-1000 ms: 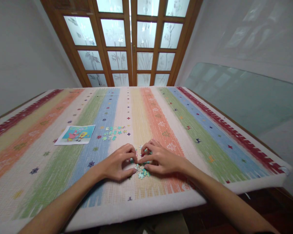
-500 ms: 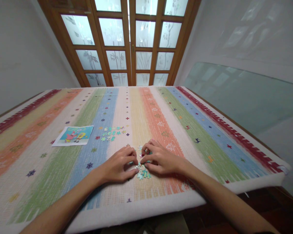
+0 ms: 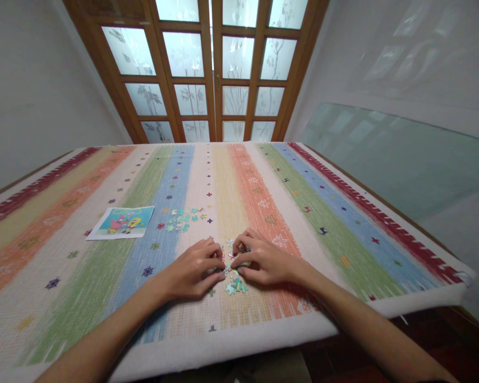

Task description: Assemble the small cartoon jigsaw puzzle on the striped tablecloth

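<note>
Over a small pile of teal and yellow jigsaw puzzle pieces (image 3: 236,286), my two hands almost meet near the table's front edge. My left hand (image 3: 199,268) is closed, thumb and index fingertips pinched at a puzzle piece (image 3: 227,269) lying between the hands. From the other side, my right hand (image 3: 261,258) curls over the pile with its fingertips closed on a piece that its fingers mostly hide. More pieces, some with pink, show under and between the fingers. One loose piece (image 3: 230,242) lies just beyond the hands.
Several teal puzzle pieces (image 3: 182,218) are spread in loose rows left of centre. Beside them lies a printed cartoon picture (image 3: 123,223). A striped cloth (image 3: 303,239) covers the table. Wooden glass-paned doors (image 3: 213,80) stand behind, and a glass panel (image 3: 399,154) leans at the right wall.
My left thumb and index finger have drawn closer together at the pile. My right hand stays nearly where it was. The whole view has shifted very slightly.
</note>
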A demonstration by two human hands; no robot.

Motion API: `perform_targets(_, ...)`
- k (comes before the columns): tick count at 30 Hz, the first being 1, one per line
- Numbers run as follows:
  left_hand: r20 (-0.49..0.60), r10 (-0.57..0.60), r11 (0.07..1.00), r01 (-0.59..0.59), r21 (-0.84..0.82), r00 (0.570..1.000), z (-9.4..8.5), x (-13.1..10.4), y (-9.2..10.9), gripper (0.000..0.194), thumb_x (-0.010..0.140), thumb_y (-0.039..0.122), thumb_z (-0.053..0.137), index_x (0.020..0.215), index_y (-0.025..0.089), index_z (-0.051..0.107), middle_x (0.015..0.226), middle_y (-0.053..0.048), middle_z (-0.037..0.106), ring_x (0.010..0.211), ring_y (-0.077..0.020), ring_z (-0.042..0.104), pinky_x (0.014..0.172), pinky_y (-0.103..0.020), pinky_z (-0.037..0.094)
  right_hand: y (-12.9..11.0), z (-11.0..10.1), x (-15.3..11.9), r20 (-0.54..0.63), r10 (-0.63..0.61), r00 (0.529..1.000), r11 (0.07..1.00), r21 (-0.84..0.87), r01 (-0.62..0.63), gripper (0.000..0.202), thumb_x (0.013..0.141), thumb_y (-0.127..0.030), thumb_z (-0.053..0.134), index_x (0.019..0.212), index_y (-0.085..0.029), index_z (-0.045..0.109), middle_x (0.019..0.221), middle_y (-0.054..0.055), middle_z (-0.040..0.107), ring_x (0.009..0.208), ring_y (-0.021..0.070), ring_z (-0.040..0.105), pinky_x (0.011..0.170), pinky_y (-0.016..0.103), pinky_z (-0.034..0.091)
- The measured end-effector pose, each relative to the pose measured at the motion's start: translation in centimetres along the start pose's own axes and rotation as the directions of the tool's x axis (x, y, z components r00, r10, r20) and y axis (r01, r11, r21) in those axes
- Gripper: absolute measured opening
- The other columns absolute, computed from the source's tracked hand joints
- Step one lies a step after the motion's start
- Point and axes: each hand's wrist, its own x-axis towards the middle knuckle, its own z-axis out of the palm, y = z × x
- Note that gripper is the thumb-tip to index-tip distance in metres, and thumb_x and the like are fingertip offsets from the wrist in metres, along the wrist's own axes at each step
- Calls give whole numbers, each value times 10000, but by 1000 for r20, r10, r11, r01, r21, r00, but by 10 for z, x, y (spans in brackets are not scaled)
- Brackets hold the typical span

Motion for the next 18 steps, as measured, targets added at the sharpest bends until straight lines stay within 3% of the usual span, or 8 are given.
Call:
perform_targets(10,-50,100,970,-86,229,994,6,5,-3,260,1040,118,384,940,181,615,888,-81,644,801,-212,530,732,-363,449,1,-1,1,0,24,1000,1000,16,-24,165,898,-167,665,975,-226,799,1065,86,644,1069,246,537,987,446,461)
perform_targets(18,-229,-24,831,146,537,973,-21,-10,-37,331,1090,191,358,957,165,660,900,-104,654,827,-238,534,744,-385,431,-1,-4,1,42,43,998,999,16,-44,142,896,-182,679,967,-231,792,1081,84,652,1067,248,538,990,453,457)
